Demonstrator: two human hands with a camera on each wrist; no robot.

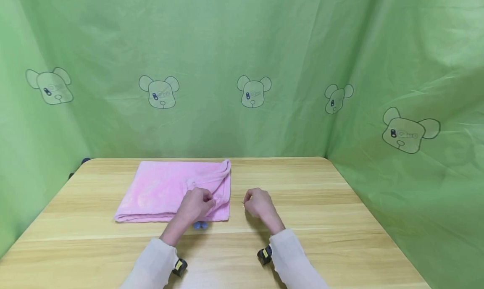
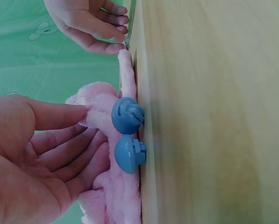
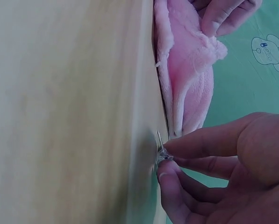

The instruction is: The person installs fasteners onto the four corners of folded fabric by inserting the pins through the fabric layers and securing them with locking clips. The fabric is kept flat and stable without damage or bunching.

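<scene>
On the wood-grain counter (image 1: 340, 238), past two blue knobs (image 2: 125, 114), the right hand's grip (image 1: 261, 204) pinches a pin (image 3: 164, 156), judged light, rigid, best held by its head, and, to its left, the left hand's grip (image 1: 194, 204) pinches soft pink cloth (image 1: 162, 190), best taken by its raised fold.

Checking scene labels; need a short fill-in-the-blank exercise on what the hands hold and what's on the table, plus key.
1. The left hand pinches the ____ cloth.
2. The pin is pinched in the ____ hand.
3. By the cloth, ____ caps lie on the table.
4. The caps are coloured ____.

Missing words: pink; right; two; blue.
</scene>
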